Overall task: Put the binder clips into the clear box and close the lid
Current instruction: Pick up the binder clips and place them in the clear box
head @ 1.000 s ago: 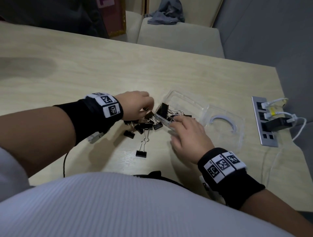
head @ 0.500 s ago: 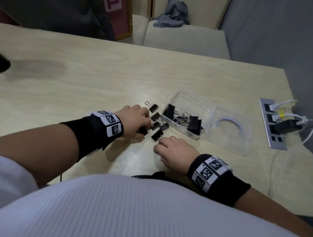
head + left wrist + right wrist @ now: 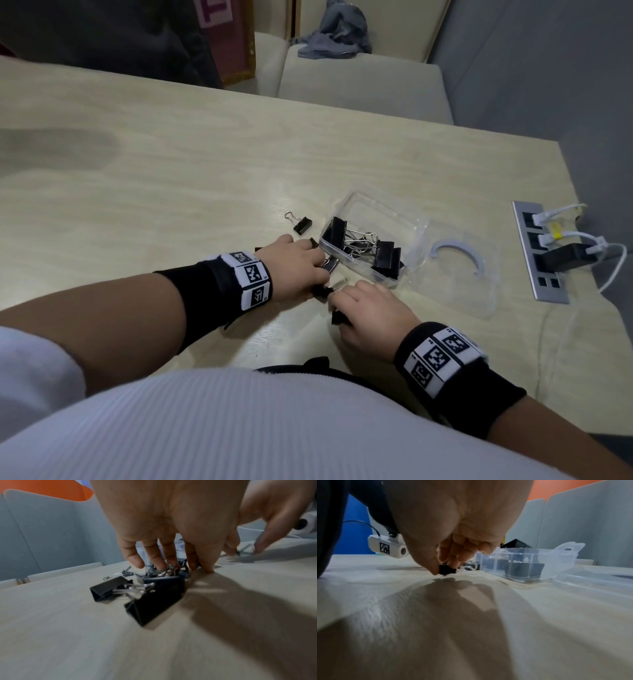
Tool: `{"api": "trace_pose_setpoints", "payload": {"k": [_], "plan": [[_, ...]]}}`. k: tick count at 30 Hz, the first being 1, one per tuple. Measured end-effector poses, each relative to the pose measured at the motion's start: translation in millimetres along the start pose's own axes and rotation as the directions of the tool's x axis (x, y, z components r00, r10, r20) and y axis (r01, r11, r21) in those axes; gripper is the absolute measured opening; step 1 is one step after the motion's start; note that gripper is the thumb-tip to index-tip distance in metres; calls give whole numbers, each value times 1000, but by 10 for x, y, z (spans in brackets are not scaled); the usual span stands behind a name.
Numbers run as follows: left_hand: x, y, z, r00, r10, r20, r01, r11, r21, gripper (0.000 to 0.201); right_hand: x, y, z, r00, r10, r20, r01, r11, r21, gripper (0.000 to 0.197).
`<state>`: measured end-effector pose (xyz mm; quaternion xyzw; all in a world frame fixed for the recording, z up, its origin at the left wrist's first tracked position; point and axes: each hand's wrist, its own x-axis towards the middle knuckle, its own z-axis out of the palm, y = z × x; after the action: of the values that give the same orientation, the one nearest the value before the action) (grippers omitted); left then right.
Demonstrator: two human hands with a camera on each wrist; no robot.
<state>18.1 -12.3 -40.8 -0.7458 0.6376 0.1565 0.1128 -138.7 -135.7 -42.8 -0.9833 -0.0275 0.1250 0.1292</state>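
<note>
The clear box (image 3: pixel 356 202) lies on the table with several black binder clips (image 3: pixel 385 257) inside; its lid (image 3: pixel 462 298) lies flat open to its right. My left hand (image 3: pixel 320 274) reaches down on a cluster of loose clips (image 3: pixel 150 601) just left of the box, with fingers and thumb closed around their wire handles. My right hand (image 3: pixel 337 308) is in front of the box and pinches one black clip (image 3: pixel 446 570) between thumb and fingers, at the table surface. One more clip (image 3: pixel 301 224) lies alone beyond the left hand.
A built-in power strip (image 3: pixel 539 253) with white cables and a black plug sits at the table's right edge. Beyond the far edge stand pale chairs (image 3: pixel 359 85) with grey cloth. The near table edge is against my body.
My right hand left the box's near edge, came down toward me and now pinches a clip. My left hand stayed over the loose clips, which are drawn together.
</note>
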Motion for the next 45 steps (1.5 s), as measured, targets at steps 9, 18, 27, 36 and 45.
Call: {"api": "trace_pose_setpoints", "payload": {"k": [9,18,27,36,45], "plan": [[8,145,26,991,86,-107,-87,996,-10,54,-18,327,-335,923,297,-242,-178,892,415,21],[198,246,2,987,157,-27,-157,988,14,31,249,817,-620,678,651,-342,-389,712,585,27],[238,48,-263,998,58,14,-57,995,-81,32,173,503,-394,885,319,-339,-198,918,345,18],[125,-269,-639,966,-154,-209,18,843,-538,6,21,236,-13,960,171,-223,-106,955,279,11],[515,-366,-840,870,-442,-220,138,646,-751,26,265,111,-64,991,51,-127,-26,982,187,28]]}}
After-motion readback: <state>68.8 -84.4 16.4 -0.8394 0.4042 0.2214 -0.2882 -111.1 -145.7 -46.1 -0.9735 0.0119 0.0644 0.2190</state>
